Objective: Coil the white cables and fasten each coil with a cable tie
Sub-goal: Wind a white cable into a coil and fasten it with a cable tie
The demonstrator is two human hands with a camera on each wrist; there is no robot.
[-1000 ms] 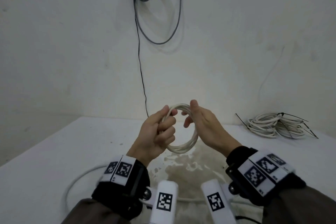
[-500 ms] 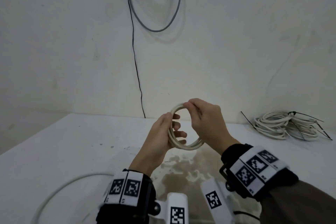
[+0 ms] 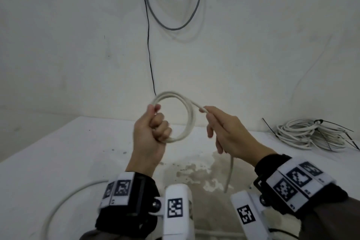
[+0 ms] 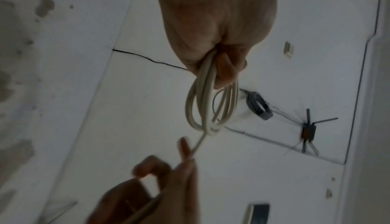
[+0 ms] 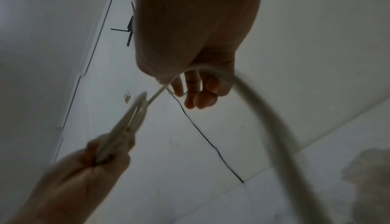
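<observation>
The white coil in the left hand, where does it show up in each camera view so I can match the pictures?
Head: the white coil sits at centre, gripped by the left hand.
Left wrist: it hangs centre, below the fist, seen nearly edge-on.
Right wrist: lower left, blurred, rising from the left hand.
Shared landmark: the thin black wire on the wall, also visible in the left wrist and right wrist views.

Two bare hands, left hand [image 3: 150, 138] & right hand [image 3: 231, 136], no gloves or rings seen. Each wrist wears a wide black strap [image 3: 126, 206] w/ white panels printed w/ black square-code markers [image 3: 288, 187]. A white block-shaped camera mount [image 3: 176, 210], also w/ a black code marker, juts from each strap on a small ball joint. Grey-brown sleeves [image 3: 335, 226] cover both forearms behind the straps.
</observation>
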